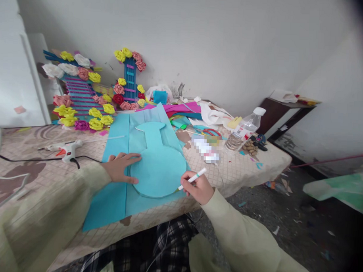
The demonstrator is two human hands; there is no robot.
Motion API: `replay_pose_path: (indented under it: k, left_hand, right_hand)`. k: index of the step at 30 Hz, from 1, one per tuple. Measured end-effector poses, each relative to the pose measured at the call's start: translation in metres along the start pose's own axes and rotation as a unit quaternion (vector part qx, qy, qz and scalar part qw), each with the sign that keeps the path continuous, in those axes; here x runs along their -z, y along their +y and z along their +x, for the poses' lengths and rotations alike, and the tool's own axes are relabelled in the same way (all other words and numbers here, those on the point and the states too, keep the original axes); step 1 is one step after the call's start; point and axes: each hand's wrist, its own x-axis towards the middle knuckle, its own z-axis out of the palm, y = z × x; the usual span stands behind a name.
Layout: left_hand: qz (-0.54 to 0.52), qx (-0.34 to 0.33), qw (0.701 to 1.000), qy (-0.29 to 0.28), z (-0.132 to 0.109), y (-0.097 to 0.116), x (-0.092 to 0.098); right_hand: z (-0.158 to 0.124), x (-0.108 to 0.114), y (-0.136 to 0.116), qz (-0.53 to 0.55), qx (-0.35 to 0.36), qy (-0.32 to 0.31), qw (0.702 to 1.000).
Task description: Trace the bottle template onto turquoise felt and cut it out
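Note:
A light blue guitar-shaped cutout [158, 167] lies on a larger sheet of blue paper [114, 193], its neck pointing away from me. My left hand [122, 167] rests with fingers spread at the cutout's left edge, partly on the cutout and partly on the sheet. In my right hand [197, 187] is a white marker [196, 177] with a green band, gripped between thumb and fingers. Its tip is at the lower right edge of the cutout's round body.
Two flower-trimmed paper instruments [81, 95] stand against the wall. A glue gun [70, 151] with its cord lies left. A water bottle [244, 130], coloured paper [182, 109], red-handled scissors [211, 132] and a blurred-out object [205, 148] sit right. Scraps litter the floor.

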Motion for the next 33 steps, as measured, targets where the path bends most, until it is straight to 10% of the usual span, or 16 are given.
replay_pose_path:
  k: [7,15,33]
  left_hand:
    - [0.010,-0.011,0.999,0.052,0.006,0.025,0.014]
    - [-0.014,-0.241,0.969,0.058,0.014,0.079,-0.007]
    - [0.034,-0.239,0.969,0.062,0.021,0.083,-0.043]
  right_hand:
    - [-0.002,0.024,0.001,0.065,-0.007,0.057,0.996]
    - [-0.007,0.013,-0.004,0.044,-0.010,-0.018,0.999]
    - [0.002,-0.008,0.007,-0.047,0.023,-0.060,0.997]
